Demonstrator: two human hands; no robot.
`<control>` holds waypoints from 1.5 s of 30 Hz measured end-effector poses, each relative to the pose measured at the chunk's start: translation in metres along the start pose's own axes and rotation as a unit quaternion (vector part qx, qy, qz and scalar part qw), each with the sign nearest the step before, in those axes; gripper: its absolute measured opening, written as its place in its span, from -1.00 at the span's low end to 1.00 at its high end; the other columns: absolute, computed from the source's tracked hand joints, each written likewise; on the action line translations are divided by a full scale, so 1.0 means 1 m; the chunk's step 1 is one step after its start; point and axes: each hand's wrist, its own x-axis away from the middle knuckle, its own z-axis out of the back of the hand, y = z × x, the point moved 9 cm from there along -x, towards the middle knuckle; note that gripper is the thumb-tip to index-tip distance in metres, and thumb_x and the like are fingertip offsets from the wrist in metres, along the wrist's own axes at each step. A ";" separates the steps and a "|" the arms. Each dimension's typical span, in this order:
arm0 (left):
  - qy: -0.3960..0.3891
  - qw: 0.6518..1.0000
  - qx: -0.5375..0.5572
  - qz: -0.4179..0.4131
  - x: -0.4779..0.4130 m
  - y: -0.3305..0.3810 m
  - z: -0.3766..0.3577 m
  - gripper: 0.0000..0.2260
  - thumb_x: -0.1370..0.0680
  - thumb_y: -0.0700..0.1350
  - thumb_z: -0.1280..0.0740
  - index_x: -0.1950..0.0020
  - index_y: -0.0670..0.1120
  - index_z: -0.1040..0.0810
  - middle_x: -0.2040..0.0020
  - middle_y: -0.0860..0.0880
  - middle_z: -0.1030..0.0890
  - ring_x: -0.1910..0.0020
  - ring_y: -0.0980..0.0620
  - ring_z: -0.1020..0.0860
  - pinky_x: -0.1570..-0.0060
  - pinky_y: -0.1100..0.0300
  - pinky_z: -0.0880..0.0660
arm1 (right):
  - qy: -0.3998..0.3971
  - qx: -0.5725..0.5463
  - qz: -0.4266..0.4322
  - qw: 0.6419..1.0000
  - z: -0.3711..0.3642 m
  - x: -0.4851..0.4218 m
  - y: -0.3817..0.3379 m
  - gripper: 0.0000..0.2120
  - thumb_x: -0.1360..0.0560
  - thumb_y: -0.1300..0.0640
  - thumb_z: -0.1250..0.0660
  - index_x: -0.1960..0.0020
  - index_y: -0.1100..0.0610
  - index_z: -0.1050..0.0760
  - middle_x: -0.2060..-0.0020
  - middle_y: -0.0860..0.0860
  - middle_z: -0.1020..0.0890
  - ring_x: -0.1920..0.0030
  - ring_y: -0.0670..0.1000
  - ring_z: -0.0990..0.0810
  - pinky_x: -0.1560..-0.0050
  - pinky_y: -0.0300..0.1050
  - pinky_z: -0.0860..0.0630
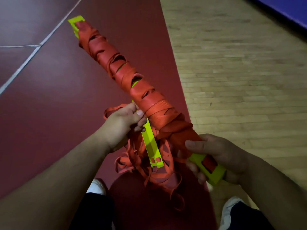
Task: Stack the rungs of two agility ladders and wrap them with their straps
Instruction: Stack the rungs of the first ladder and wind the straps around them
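At 6 o'clock, nearest the camera, are dark trouser legs (pixel 98 211) and two white shoes, one at 7 o'clock (pixel 97 186) and one at 5 o'clock (pixel 230 208). Both bare forearms reach up from there.

At 4 o'clock the right hand (pixel 221 156) grips the near end of the bundle of flat neon-yellow plastic rungs (pixel 214 174), with the thumb on top and the fingers curled underneath. This end is bare, hard and square-edged, with a slot where orange shows through.

Near the centre, the left hand (pixel 123 121) has its fingers curled and pinches the orange woven strap (pixel 157 107) at the edge of the wrapping. Its thumb tip lies by the top of a single loose neon-yellow rung (pixel 152 146). That rung hangs outside the bundle towards 6 o'clock, between the two hands, and has two small square holes at its lower end. Around and below it a tangle of loose strap loops (pixel 156 176) dangles, hiding part of the floor.

The bundle slants up to 11 o'clock. Ribbed, flat webbing wraps it unevenly, with yellow showing through gaps and at the far tip.

The dark red smooth floor (pixel 49 97), crossed by white lines (pixel 25 63), fills the view from 8 to 12 o'clock. Pale wooden strip flooring (pixel 240 72) lies at 2 o'clock, and a blue band (pixel 285 9) sits at 1 o'clock.
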 end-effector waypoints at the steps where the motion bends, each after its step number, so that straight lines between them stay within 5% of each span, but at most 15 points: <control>1: -0.001 0.998 0.064 0.023 0.001 -0.002 0.000 -0.82 -0.47 -0.17 -0.25 -0.03 -0.17 -0.35 0.39 -0.01 -0.31 0.46 0.05 -0.22 0.16 0.09 -0.33 | -0.011 -0.024 -0.005 1.000 -0.002 0.001 0.001 -0.39 -0.10 -0.24 -0.67 0.08 0.18 -0.66 0.41 0.18 -0.56 0.54 0.08 -0.52 0.44 -0.12 -0.51; 5: -0.039 0.996 0.085 0.009 0.001 0.004 -0.011 -0.40 -0.22 0.17 -0.59 0.04 -0.16 -0.39 0.37 0.00 -0.25 0.32 -0.13 -0.02 0.22 0.16 -0.36 | -0.076 -0.096 -0.033 0.992 -0.015 0.002 0.004 -0.44 -0.16 -0.25 -0.66 0.07 0.16 -0.69 0.44 0.11 -0.55 0.56 0.03 -0.53 0.44 -0.13 -0.54; 7: -0.064 0.996 0.060 0.004 0.002 0.002 -0.022 -0.27 -0.15 0.38 -0.55 0.07 -0.17 -0.38 0.41 -0.06 -0.23 0.32 -0.17 -0.02 0.26 0.16 -0.35 | -0.117 -0.121 -0.058 0.984 -0.022 0.002 0.010 -0.46 -0.20 -0.24 -0.64 0.06 0.15 -0.69 0.45 0.08 -0.56 0.56 0.00 -0.54 0.43 -0.14 -0.55; 12: -0.110 0.984 0.135 0.041 0.004 -0.009 -0.029 -0.26 -0.18 0.29 -0.60 -0.23 -0.08 -0.61 0.42 -0.09 -0.10 0.45 0.07 -0.32 0.27 0.23 -0.40 | -0.194 -0.143 -0.113 0.964 -0.033 0.006 0.026 -0.49 -0.32 -0.25 -0.56 0.00 0.16 -0.65 0.43 0.08 -0.58 0.52 0.00 -0.59 0.40 -0.16 -0.57; 14: -0.077 0.991 0.109 0.031 0.000 -0.011 -0.024 -0.23 -0.19 0.30 -0.59 -0.12 -0.24 -0.50 0.46 -0.03 -0.26 0.47 0.08 -0.35 0.30 0.23 -0.36 | -0.138 -0.108 -0.101 0.979 -0.022 0.001 0.024 -0.41 -0.27 -0.29 -0.57 0.00 0.20 -0.64 0.42 0.15 -0.60 0.51 0.06 -0.61 0.43 -0.15 -0.57; 17: 0.041 0.997 0.066 0.023 -0.008 -0.012 -0.007 -0.50 -0.40 0.20 -0.48 0.06 -0.20 -0.44 0.38 -0.12 -0.37 0.45 0.04 -0.35 0.36 0.20 -0.32 | 0.067 0.057 0.016 0.996 0.017 -0.010 0.001 -0.41 -0.16 -0.39 -0.55 0.05 0.04 -0.69 0.24 0.15 -0.71 0.34 0.07 -0.69 0.31 -0.06 -0.60; 20: 0.133 0.990 0.025 0.046 -0.007 -0.021 0.002 -0.65 -0.46 0.15 -0.44 0.10 -0.11 -0.47 0.37 -0.04 -0.42 0.43 0.04 -0.35 0.35 0.18 -0.29 | 0.214 0.334 0.068 0.916 0.029 -0.012 -0.014 -0.35 -0.14 -0.50 -0.43 -0.14 -0.24 -0.52 0.08 -0.11 -0.71 0.10 -0.10 -0.68 0.05 -0.01 -0.62; 22: 0.145 0.988 0.012 0.045 -0.006 -0.026 -0.003 -0.71 -0.51 0.12 -0.41 0.22 -0.07 -0.49 0.47 0.11 -0.49 0.52 0.14 -0.40 0.45 0.31 -0.33 | 0.284 0.486 0.053 0.825 0.030 -0.013 -0.011 -0.24 -0.15 -0.48 -0.44 -0.28 -0.30 -0.33 0.02 -0.21 -0.64 0.04 -0.10 -0.64 0.12 -0.09 -0.54; 24: 0.134 0.989 -0.025 0.050 -0.006 -0.031 -0.010 -0.66 -0.52 0.16 -0.39 0.26 -0.07 -0.47 0.50 0.13 -0.49 0.55 0.19 -0.42 0.47 0.32 -0.36 | 0.340 0.540 0.062 0.768 0.032 -0.012 -0.014 -0.34 -0.31 -0.29 -0.46 -0.30 -0.28 -0.23 0.02 -0.14 -0.62 0.04 0.03 -0.64 0.17 -0.09 -0.47; 27: 0.095 0.987 -0.109 0.066 -0.005 -0.031 -0.011 -0.56 -0.47 0.30 -0.35 0.33 -0.01 -0.37 0.44 0.04 -0.37 0.45 0.05 -0.31 0.33 0.19 -0.33 | 0.355 0.476 0.039 0.804 0.046 -0.012 -0.015 -0.56 -0.27 -0.12 -0.43 -0.10 -0.16 -0.39 0.22 -0.12 -0.60 0.21 0.00 -0.60 0.23 -0.08 -0.52; 30: 0.047 0.987 -0.145 0.054 -0.002 -0.021 -0.004 -0.61 -0.46 0.24 -0.34 0.36 -0.02 -0.39 0.41 -0.06 -0.34 0.38 -0.01 -0.31 0.33 0.18 -0.33 | 0.332 0.393 0.036 0.857 0.054 -0.010 -0.016 -0.64 -0.07 -0.13 -0.44 0.16 -0.06 -0.57 0.37 -0.04 -0.64 0.36 -0.07 -0.60 0.35 -0.06 -0.53; 34: 0.061 0.971 -0.232 0.015 -0.003 -0.004 0.015 -0.60 -0.37 0.23 -0.47 0.33 -0.08 -0.47 0.37 -0.11 -0.37 0.37 0.00 -0.33 0.34 0.15 -0.27 | 0.237 0.278 0.042 0.930 0.040 -0.012 -0.007 -0.60 -0.02 -0.05 -0.50 0.18 0.06 -0.60 0.42 0.03 -0.61 0.42 0.00 -0.54 0.37 -0.03 -0.48; 38: 0.020 0.983 -0.180 -0.004 -0.002 -0.001 0.011 -0.54 -0.34 0.20 -0.53 0.11 -0.15 -0.50 0.33 -0.07 -0.45 0.34 0.02 -0.39 0.26 0.17 -0.33 | 0.124 0.151 0.035 0.980 0.023 -0.012 0.002 -0.80 -0.22 0.07 -0.55 0.20 0.06 -0.63 0.34 0.14 -0.64 0.46 0.03 -0.58 0.40 -0.12 -0.51; 41: -0.057 0.995 -0.085 0.005 0.002 -0.007 -0.001 -0.40 -0.21 0.31 -0.56 0.03 -0.12 -0.54 0.34 -0.02 -0.49 0.41 0.08 -0.41 0.37 0.27 -0.37 | 0.026 0.061 -0.021 0.998 0.005 -0.007 0.016 -0.53 -0.20 -0.05 -0.65 0.03 0.15 -0.59 0.33 0.20 -0.60 0.48 0.09 -0.55 0.41 -0.06 -0.55; 45: -0.063 0.998 -0.008 -0.006 0.005 -0.010 -0.009 -0.37 -0.16 0.26 -0.61 0.07 -0.18 -0.53 0.32 -0.03 -0.51 0.42 0.14 -0.43 0.39 0.30 -0.36 | -0.039 0.022 -0.082 0.996 -0.003 0.000 0.025 0.02 -0.05 -0.18 -0.72 -0.23 0.39 -0.37 0.35 0.20 -0.58 0.49 0.10 -0.57 0.39 -0.03 -0.60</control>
